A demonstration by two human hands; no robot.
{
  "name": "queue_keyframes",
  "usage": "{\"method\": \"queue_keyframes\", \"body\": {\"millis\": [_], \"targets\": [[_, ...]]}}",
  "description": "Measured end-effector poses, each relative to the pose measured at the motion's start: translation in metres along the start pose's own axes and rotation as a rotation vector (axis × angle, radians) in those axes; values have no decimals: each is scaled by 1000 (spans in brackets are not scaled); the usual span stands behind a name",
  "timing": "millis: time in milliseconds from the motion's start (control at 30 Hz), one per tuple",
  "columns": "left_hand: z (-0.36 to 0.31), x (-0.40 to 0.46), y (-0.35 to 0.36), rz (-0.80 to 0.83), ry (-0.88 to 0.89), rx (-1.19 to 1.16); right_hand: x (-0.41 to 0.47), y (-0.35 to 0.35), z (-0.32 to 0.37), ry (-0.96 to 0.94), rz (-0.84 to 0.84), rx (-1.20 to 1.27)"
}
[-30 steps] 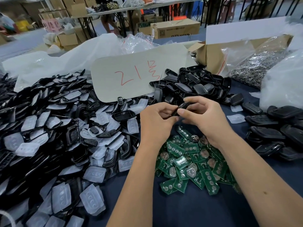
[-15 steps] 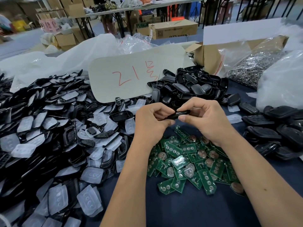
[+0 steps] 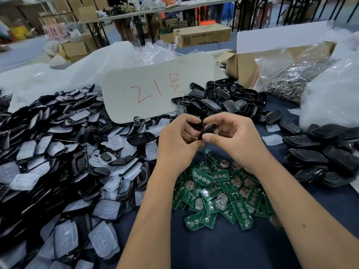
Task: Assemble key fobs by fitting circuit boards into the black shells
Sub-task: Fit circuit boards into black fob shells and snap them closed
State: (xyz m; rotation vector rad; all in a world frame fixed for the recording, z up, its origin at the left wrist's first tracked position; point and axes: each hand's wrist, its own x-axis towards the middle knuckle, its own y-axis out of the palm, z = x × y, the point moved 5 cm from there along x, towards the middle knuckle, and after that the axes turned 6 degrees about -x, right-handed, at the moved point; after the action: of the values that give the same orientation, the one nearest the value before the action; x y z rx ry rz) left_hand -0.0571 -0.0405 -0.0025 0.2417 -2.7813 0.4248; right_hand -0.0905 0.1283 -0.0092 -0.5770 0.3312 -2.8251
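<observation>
Heap of black plastic shells and clear rubber pads (image 3: 64, 156) lies left; left hand (image 3: 175, 141) and right hand (image 3: 232, 137), fingers curled, pinch one black fob shell (image 3: 207, 130) above the green circuit boards (image 3: 221, 193)

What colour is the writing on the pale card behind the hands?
Red, on the pale card; the head view, the only one, shows it clearly.

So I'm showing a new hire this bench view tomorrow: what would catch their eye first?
Probably the two hands at centre, left hand and right hand, both gripping one black shell. Just below them lies a bright pile of green circuit boards. To the left spreads a big heap of black shells and translucent button pads, with a card marked in red behind.
</observation>
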Motion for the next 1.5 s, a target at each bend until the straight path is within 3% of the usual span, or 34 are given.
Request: {"method": "queue_keyframes", "body": {"millis": [233,400,700,900,1100,1267,1500], "targets": [[10,-4,14,17,-267,-600,-2,2,-11,150,-44,124],[4,-7,23,112,-317,-884,-2,4,-8,199,-32,292],[5,-6,17,81,-312,-786,-4,13,-6,319,40,462],[-4,-6,11,257,-288,-898,-7,19,-2,446,184,681],[-4,-7,12,226,-306,-918,-8,19,-4,469,229,735],[-2,-4,9,189,-295,-907,-6,15,-8,432,150,664],[11,-2,6,55,-350,-801,0,4,-10,240,-125,283]]}}
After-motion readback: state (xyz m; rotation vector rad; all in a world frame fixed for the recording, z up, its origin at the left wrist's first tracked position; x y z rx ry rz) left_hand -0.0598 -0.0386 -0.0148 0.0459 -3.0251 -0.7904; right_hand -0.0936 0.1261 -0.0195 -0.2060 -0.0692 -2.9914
